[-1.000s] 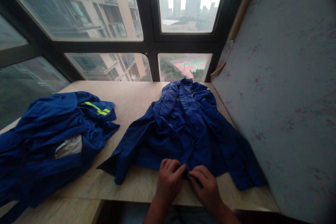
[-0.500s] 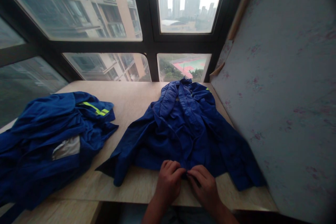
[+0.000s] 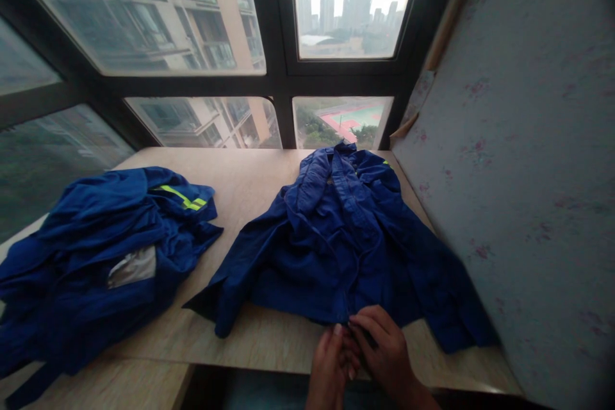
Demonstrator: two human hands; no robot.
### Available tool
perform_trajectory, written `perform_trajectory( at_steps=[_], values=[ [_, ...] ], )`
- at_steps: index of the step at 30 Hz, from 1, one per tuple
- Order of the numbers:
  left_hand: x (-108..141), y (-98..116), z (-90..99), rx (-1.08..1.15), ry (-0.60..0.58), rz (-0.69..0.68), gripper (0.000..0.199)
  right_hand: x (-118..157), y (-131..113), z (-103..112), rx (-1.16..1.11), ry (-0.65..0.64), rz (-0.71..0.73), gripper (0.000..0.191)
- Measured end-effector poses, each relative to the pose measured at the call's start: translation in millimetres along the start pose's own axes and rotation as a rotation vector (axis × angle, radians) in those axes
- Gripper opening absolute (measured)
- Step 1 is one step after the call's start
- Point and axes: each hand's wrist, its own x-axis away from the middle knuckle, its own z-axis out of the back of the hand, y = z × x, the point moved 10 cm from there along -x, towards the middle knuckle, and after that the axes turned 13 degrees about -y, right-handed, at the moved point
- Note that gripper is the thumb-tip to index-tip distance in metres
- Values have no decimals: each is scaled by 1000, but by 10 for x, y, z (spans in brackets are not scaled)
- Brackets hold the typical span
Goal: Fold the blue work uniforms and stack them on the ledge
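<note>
A blue work jacket [image 3: 317, 256] lies spread on the wooden surface, collar toward the window and sleeves out to both sides. Its front edges meet at the middle of the bottom hem. There my right hand [image 3: 387, 349] pinches the hem between thumb and fingers. Just left of it, my left hand [image 3: 331, 359] is turned with its thumb up and fingers curled, closed on the same bit of hem. The two hands nearly touch. Whatever small part lies between the fingertips is hidden.
A second blue garment [image 3: 106, 243] with yellow-green stripes and a whitish patch lies crumpled at the left. Dark-framed windows [image 3: 278, 86] stand behind the pale wooden surface [image 3: 250, 173]. A flower-patterned wall [image 3: 519, 192] bounds the right side, close to the jacket's sleeve.
My left hand has moved down and right and rolled over, its thumb now pointing up at the hem. My right hand keeps its pinch. The view has shifted slightly left.
</note>
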Motion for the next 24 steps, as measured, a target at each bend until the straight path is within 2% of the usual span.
perform_trajectory(
  at_steps=[3,8,13,17,21,24],
  values=[
    [-39,137,-67,-12,67,-32,73,-52,-105,94,16,7,26,16],
    [-106,418,-28,-226,147,-132,64,-115,-184,160,18,-1,52,15],
    [-107,397,73,-257,216,-147,64,-104,-159,55,36,-35,49,15],
    [-70,417,73,-262,235,-169,58,-94,-164,4,57,-37,51,16],
    [-83,539,21,-368,199,-192,50,-108,-212,33,90,-24,68,17],
    [-61,663,17,-426,218,-247,47,-128,-266,52,104,-31,96,19]
  ],
)
